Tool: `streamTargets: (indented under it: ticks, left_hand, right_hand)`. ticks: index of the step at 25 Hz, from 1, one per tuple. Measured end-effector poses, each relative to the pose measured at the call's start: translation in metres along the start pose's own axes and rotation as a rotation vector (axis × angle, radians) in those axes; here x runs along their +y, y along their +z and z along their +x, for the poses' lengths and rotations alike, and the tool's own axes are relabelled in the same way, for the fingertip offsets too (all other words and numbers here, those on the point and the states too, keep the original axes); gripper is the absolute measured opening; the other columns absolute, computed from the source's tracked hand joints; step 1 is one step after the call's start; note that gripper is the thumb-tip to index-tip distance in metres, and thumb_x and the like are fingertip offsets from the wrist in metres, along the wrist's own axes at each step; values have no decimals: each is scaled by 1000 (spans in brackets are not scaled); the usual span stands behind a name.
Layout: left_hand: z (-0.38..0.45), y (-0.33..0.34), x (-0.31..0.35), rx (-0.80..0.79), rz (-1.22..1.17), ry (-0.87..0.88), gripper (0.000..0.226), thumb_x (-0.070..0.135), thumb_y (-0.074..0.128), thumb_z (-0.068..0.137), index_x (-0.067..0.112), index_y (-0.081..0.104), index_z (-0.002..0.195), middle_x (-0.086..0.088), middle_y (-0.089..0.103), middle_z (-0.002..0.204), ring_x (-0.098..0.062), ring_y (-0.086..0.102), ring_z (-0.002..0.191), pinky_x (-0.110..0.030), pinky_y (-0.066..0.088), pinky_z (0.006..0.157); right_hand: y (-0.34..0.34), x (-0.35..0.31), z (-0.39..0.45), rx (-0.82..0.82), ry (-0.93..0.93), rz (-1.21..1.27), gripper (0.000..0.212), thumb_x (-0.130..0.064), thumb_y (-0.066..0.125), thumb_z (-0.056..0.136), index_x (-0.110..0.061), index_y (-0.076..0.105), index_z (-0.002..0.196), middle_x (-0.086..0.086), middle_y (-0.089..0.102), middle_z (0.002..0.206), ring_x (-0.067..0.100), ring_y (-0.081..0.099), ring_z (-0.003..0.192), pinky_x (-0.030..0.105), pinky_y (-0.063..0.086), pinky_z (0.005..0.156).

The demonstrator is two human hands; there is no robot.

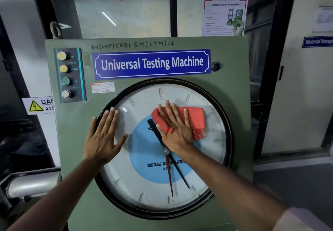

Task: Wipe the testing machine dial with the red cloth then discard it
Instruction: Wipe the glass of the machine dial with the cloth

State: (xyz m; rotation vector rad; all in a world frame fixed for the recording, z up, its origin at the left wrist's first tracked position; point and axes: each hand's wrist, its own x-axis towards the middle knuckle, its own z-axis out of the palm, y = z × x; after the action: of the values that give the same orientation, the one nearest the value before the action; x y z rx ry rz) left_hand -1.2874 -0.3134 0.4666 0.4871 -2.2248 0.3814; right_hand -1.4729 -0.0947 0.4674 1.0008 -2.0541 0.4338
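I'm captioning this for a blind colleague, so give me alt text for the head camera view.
A right hand presses a red cloth flat against the glass of a large round dial on a green testing machine, while the left hand rests open on the dial's left rim. A blue sign sits above.

The dial (144,185) is a big round gauge with a black rim, a white scale and a blue centre, set upright in the green machine front. The red cloth (195,118) lies bunched and flattened against its upper middle glass, above the hub.
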Motion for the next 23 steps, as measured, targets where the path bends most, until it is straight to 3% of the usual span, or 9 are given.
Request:
streamTargets:
  ticks: [6,9,14,18,23]
  left_hand:
    - [1,-4,-4,-20,10,19,88,66,30,102,19,6,172,1,7,180,-18,11,166,-42,-4,135]
    - [1,-5,-7,-26,4,29,88,66,31,102,20,5,172,2,6,180,-18,10,166,-42,-5,135]
    - [0,0,-3,-8,-22,13,90,66,32,100,17,8,172,0,9,180,-18,12,166,-46,2,135]
    - [-1,3,6,5,-54,-29,92,67,31,100,13,10,171,0,6,180,-19,9,166,-47,2,135]
    - [1,8,4,28,-45,-13,92,67,33,100,12,13,171,-1,10,180,-18,12,166,-43,-3,134]
  right_hand:
    - [-9,-18,33,56,270,78,70,-53,26,110,-35,1,172,0,-4,182,23,-2,168,56,-1,134]
    - [-1,-14,3,17,220,73,69,-54,22,109,-35,1,172,2,-4,181,23,-1,168,59,5,133]
    - [-15,-16,44,33,280,90,73,-55,23,107,-33,0,173,5,-3,182,26,0,168,59,5,133]
    - [4,-16,-20,3,118,67,69,-55,31,112,-35,3,172,1,-2,181,23,2,168,60,13,131]
    - [-8,-51,70,120,270,119,74,-54,36,107,-34,8,173,3,3,182,24,5,168,57,2,134]
